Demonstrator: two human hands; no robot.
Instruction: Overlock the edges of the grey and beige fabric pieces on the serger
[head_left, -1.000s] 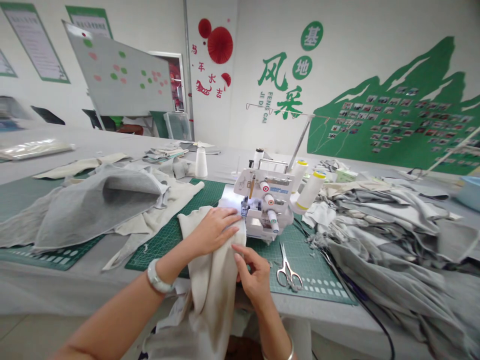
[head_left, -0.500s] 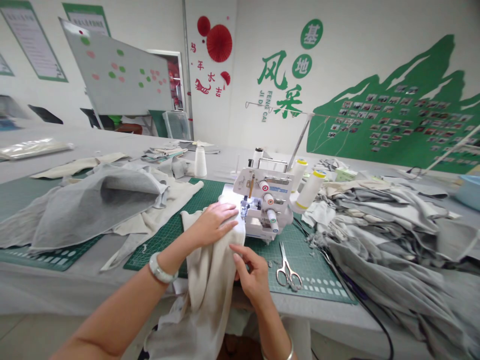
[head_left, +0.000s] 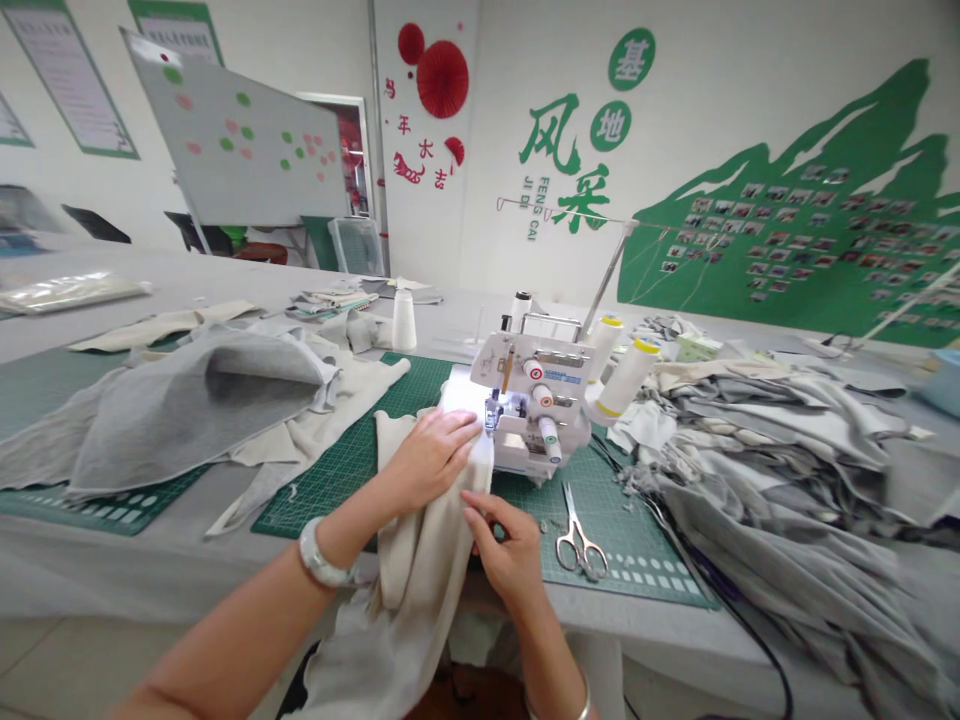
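Observation:
A long cream ribbed knit fabric [head_left: 427,560] runs from the lap over the table edge up to the white overlock sewing machine [head_left: 532,400], whose lamp lights the presser foot area. My left hand [head_left: 435,455] lies flat on the fabric just left of the foot, fingers stretched toward the machine. Lower down, my right hand [head_left: 506,540] pinches the fabric's right edge between thumb and index finger; its other fingers are curled and partly hidden. Right of that hand, a pair of scissors [head_left: 579,540] rests on the green cutting mat [head_left: 637,530].
Grey and cream cut fabric pieces [head_left: 202,400] spread across the left of the table. A large heap of grey fabric [head_left: 795,520] covers the right side. Thread cones [head_left: 628,380] stand behind the machine, another white cone [head_left: 403,322] to its left. A black cable [head_left: 750,630] hangs over the front edge.
The fabric's upper left corner has shifted slightly toward the machine, and the folds under my left hand have changed. Both hands stay in nearly the same places. The view has shifted slightly.

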